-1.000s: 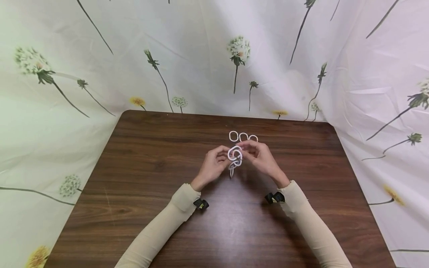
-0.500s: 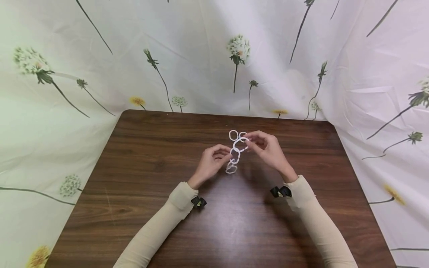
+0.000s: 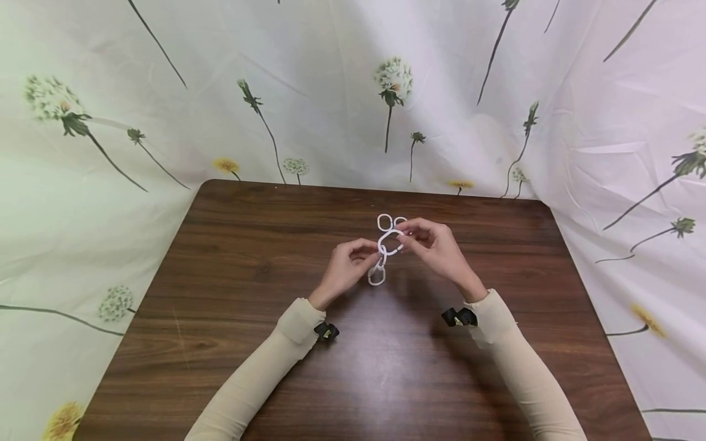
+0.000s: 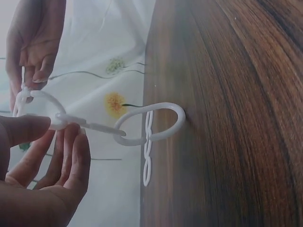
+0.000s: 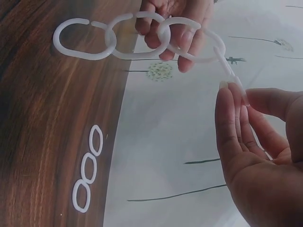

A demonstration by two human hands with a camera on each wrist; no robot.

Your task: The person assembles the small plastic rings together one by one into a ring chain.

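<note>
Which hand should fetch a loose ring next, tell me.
Probably the right hand, nearer the loose rings and pinching the chain by its end; the left hand pinches it further along.

Cream long sleeves, wide matching cuffs, black wrist cameras

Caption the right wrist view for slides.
Left hand and right hand hold a white chain; three rings lie on the table.
</note>
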